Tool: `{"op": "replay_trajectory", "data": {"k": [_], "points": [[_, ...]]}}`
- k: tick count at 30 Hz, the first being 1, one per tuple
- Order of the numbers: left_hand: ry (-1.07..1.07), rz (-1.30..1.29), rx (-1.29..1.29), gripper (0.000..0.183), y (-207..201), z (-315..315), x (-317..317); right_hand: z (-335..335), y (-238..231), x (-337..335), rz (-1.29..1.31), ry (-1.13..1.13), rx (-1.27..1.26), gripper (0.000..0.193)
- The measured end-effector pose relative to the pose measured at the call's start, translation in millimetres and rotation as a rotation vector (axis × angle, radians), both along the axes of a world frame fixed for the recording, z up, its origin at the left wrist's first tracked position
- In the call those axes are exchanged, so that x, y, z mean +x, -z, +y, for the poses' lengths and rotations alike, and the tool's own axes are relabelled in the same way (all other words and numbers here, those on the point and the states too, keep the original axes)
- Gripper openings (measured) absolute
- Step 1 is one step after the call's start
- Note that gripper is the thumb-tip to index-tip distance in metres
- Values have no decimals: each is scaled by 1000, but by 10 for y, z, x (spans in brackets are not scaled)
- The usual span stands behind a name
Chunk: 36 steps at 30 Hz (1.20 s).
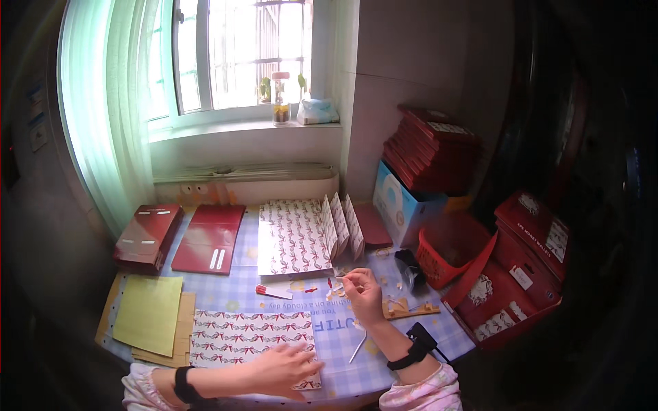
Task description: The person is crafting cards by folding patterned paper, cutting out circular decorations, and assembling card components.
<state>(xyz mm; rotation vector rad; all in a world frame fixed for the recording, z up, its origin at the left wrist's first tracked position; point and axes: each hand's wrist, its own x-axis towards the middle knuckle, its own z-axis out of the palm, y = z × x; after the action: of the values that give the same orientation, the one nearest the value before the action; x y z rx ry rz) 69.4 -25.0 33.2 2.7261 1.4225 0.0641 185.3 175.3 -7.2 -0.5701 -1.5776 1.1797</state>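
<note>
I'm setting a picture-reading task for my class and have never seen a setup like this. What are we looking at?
There is no robot here: a person works with two bare hands. The one picture comes from a wide fisheye camera on the person's head, looking down, so straight edges bend toward the rim.

The left hand is spread over a bow-patterned sheet. The right hand is raised, its fingers pinched together, seemingly on a small pale piece too blurred to identify.

On the blue checked tablecloth lie a yellow sheet and a dark red folder. Behind the hands stands a folded patterned card; to the right is a red basket.
</note>
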Motion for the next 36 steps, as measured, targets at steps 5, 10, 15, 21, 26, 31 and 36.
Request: {"op": "replay_trajectory", "data": {"k": [5, 10, 15, 21, 26, 31, 36], "points": [[-280, 36, -223, 91, 72, -85, -708, -10, -5, 38, -30, 16, 33, 10], [-575, 229, -304, 108, 49, -146, -1000, -100, -4, 27, -94, -16, 113, 9], [-595, 173, -187, 98, 113, -151, -814, -252, -28, -9, -271, 12, 607, 8], [-642, 193, -139, 94, 110, -118, -639, -502, 25, -59, -420, -82, 1017, 10], [-588, 72, -79, 79, 164, 25, -833, -544, 111, -133, -477, -95, 1101, 10], [-600, -240, -257, 50, 135, 234, -1064, -584, 189, -182, -561, -80, 1121, 10], [-591, -312, -242, 49, 247, 234, -1124, -626, 217, -238, -578, -82, 1149, 10]]}}
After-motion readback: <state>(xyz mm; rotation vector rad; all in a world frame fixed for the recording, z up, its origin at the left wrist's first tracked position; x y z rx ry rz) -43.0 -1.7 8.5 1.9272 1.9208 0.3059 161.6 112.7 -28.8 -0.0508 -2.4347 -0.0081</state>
